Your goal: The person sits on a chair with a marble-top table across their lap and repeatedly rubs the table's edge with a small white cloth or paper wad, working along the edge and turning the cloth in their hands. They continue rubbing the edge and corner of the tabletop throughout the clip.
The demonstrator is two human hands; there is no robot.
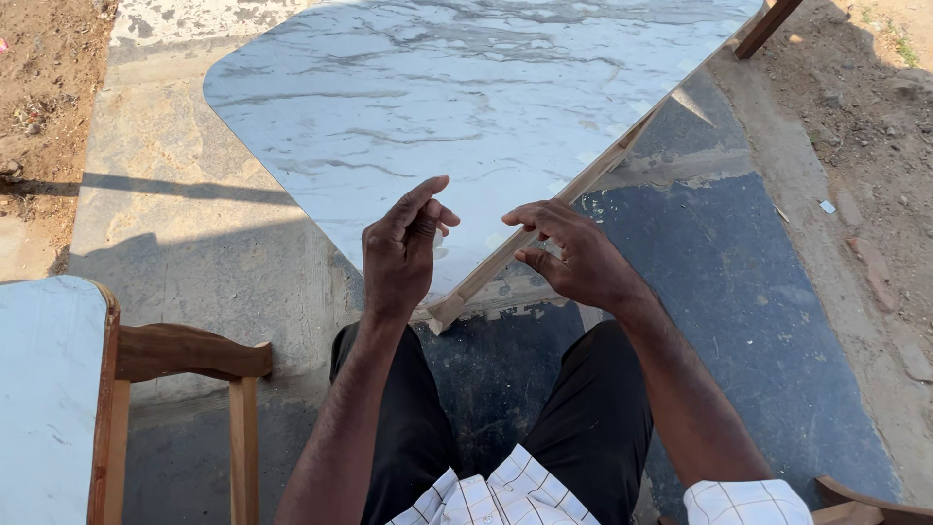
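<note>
Two bare hands meet at the near corner of a white, grey-veined marble-patterned tabletop (466, 107): the left hand (400, 255) pinches a small pale scrap, the right hand (573, 255) grips the stiff, light-looking wooden edging strip (544, 226), best held along its length.

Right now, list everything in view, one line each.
Marble-patterned tabletop: one, white with grey veins, lying ahead of the knees.
Wooden edge strip: one, pale brown, along the tabletop's right edge.
Second table: one, white top with brown wooden frame, lower left.
Wooden leg: one, brown, top right.
Concrete ground: grey, with a dark patch at right.
Bare soil: brown, left and right margins.
Trousers: black, bottom centre.
Left hand: one, raised over the tabletop's corner, pinching something small and pale.
Right hand: one, fingers on the edge strip.
</note>
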